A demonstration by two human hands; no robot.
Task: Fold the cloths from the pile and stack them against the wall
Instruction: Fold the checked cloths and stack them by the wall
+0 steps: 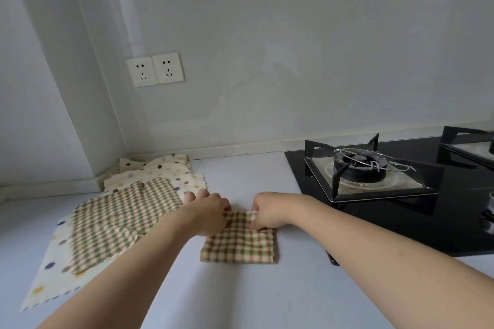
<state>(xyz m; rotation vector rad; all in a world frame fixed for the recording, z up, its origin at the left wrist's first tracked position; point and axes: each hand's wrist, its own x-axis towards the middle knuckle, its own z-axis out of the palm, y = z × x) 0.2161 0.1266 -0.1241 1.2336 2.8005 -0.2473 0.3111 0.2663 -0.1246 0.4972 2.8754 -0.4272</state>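
at frame centre, left hand (209, 212) and right hand (268, 211) each pinch the far edge of the folded checked cloth (239, 244) on the desk (240, 296); pile (115, 211) at left.

Kitchen corner, head view. Pale grey painted wall (294, 35) w/ faint stains; two white square wall sockets (155, 69) side by side, left of centre. Light grey smooth countertop (254, 296) meets wall at a pale upstand. Black glass gas hob (401, 224) at right, w/ black metal pan supports (347, 168). Soft, even light.
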